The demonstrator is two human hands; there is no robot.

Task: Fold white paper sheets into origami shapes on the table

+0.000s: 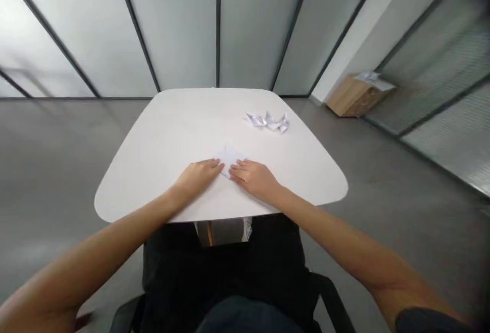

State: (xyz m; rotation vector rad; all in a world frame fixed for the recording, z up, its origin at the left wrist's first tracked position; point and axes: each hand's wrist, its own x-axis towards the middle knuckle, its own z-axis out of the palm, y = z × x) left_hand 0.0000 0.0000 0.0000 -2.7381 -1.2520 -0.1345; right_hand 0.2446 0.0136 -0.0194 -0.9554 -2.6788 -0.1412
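Observation:
A small sheet of folded white paper (228,155) lies on the white table in front of me, its pointed top facing away. My left hand (203,171) is at the paper's left side, thumb and fingers closed on its edge. On the opposite side my right hand (250,176) has its fingers together on the paper's right part. Both sets of fingertips nearly meet at the near edge and cover parts of the sheet. Farther back on the right, several folded white paper pieces (268,121) sit in a row, apart from my hands.
The white table (153,170) has rounded corners, and its near edge is just above my lap. A cardboard box (354,96) with something pale on top stands on the grey floor by the right wall. Frosted panels (184,27) rise behind the table. Chair armrests flank me.

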